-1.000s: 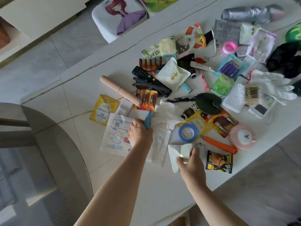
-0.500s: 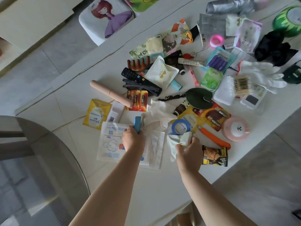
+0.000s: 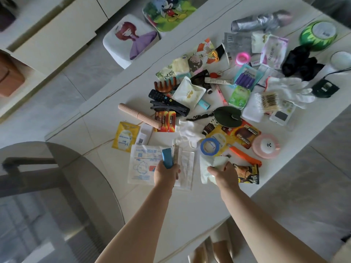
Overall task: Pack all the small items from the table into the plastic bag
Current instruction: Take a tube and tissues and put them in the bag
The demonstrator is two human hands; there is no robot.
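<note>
Gripping a small blue rectangular object (image 3: 167,158), your left hand (image 3: 165,173) has its fingers clenched round the lower end so the rest pokes up out of your fist. There's also a thin pale strip (image 3: 176,154) right beside it that looks like it's in the same grasp, but honestly I can't tell for sure. That hand sits over a flat white face-mask packet (image 3: 141,164) lying near the surface's (image 3: 190,211) near edge.

Your right hand (image 3: 224,176) has its fingers pinched on a crumpled whitish piece of plastic or paper (image 3: 209,166); whether that's the bag itself is too blurry to call. Just beside that hand, toward the right edge, lies a dark snack sachet with yellow print (image 3: 247,173), and an orange-handled tool (image 3: 245,155) sits just past it.

Everything else is spread over the middle of the surface: a blue tape ring (image 3: 209,146), a round pink tape roll (image 3: 266,146), a yellow sachet (image 3: 125,137) toward the left edge, a ribbed tan cylinder (image 3: 138,115), a red battery pack (image 3: 165,121), a black remote (image 3: 161,97), a white knit glove (image 3: 288,91) and a bundle of cotton swabs (image 3: 267,100) further out. A green watermelon-pattern roll (image 3: 318,35) is up at the far right corner.
</note>
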